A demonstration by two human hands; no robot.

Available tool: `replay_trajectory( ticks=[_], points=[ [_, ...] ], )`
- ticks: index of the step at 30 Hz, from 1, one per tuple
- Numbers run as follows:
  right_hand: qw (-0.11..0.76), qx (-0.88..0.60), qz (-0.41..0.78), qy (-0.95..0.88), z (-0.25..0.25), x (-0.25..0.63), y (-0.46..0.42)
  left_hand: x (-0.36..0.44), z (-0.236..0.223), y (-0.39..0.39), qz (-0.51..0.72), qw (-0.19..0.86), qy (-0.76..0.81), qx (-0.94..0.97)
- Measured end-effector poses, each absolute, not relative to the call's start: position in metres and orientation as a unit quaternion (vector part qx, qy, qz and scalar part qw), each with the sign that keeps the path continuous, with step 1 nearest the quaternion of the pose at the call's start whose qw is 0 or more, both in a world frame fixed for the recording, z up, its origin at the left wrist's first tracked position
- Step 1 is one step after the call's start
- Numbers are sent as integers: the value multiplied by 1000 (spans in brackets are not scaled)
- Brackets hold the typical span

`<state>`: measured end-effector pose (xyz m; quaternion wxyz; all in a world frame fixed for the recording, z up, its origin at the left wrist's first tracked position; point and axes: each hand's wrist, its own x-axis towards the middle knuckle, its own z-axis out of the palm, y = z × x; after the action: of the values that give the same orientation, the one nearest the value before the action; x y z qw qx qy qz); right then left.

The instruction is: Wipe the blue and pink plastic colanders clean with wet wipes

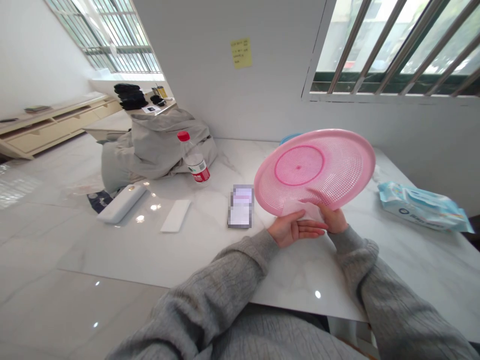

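A round pink plastic sieve basket [337,155] is tilted up above the table, its mesh facing me. My right hand [334,220] closes on its near rim, thumb on the inner side. A thin white wipe [303,209] lies over the near rim and reaches a little onto the mesh. My left hand [292,231] is at that rim with its thumb on the wipe. The other left fingers stretch to the right under the wipe, near the right hand. Part of the wipe's grip is hidden by the hands.
On the white marble table [210,250] are a phone [240,206], a red-capped bottle [195,162], a white card [175,216], a white case [122,204] and grey cloth [150,145]. A blue wipes pack [423,206] lies right. Something blue [289,137] shows behind the basket.
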<state>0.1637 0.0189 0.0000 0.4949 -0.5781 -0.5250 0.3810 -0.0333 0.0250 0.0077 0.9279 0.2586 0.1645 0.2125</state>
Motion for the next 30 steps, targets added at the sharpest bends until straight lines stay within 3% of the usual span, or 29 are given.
replay_trajectory(
  ticks=[5, 24, 30],
  points=[
    [474, -567, 397, -544, 3, 166, 20, -32, 6, 25, 222, 927, 173, 248],
    [531, -544, 395, -515, 2, 157, 21, -31, 6, 25, 231, 910, 212, 271],
    [503, -528, 550, -408, 2, 174, 28, -37, 18, 31, 345, 874, 215, 267]
  ],
)
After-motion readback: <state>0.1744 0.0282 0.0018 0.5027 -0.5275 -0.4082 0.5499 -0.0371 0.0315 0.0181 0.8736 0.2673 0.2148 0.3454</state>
